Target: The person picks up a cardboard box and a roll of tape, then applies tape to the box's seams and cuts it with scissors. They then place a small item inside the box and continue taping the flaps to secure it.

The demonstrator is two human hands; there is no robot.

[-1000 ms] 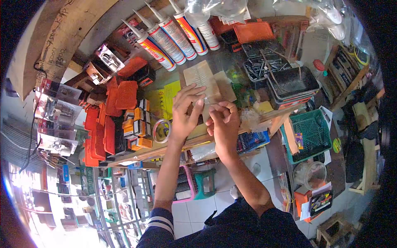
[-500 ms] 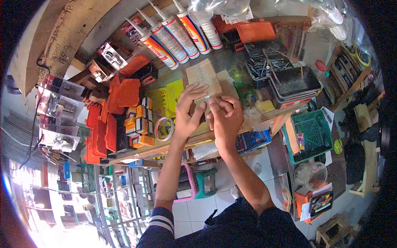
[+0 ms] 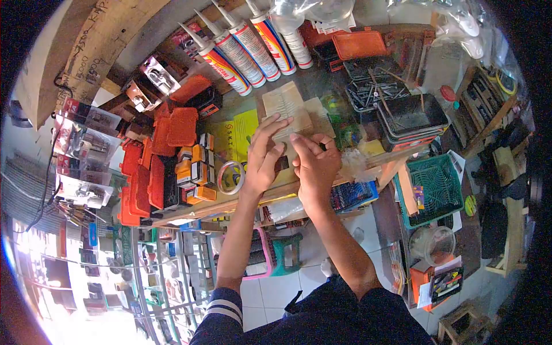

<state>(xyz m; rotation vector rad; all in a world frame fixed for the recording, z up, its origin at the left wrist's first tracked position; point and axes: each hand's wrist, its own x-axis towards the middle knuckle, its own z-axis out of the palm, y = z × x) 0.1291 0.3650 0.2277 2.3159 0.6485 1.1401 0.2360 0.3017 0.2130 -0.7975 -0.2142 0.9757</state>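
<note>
On the wooden counter lies a tan paper pad (image 3: 282, 103) with rows of thin marks on it. My left hand (image 3: 264, 155) rests at its lower left edge, fingers stretched out and thumb apart, the fingertips over the paper. Close beside it, my right hand (image 3: 317, 172) is closed, with index finger and thumb together near the pad's lower edge. Whatever those fingers may hold is too small or hidden to make out. A second tan sheet (image 3: 319, 118) lies to the right of the pad. A roll of tape (image 3: 230, 177) stands left of my left wrist.
Sealant tubes (image 3: 227, 69) stand along the back. Orange bins (image 3: 138, 187) and small yellow-black boxes (image 3: 198, 164) crowd the left. At the right are black trays (image 3: 411, 115), some holding nails (image 3: 374, 95), and a green basket (image 3: 434, 184) lower down.
My right hand's fingers have drawn slightly away from the left hand, widening the gap between them. The left hand stays at the pad, and the whole view has shifted slightly.
</note>
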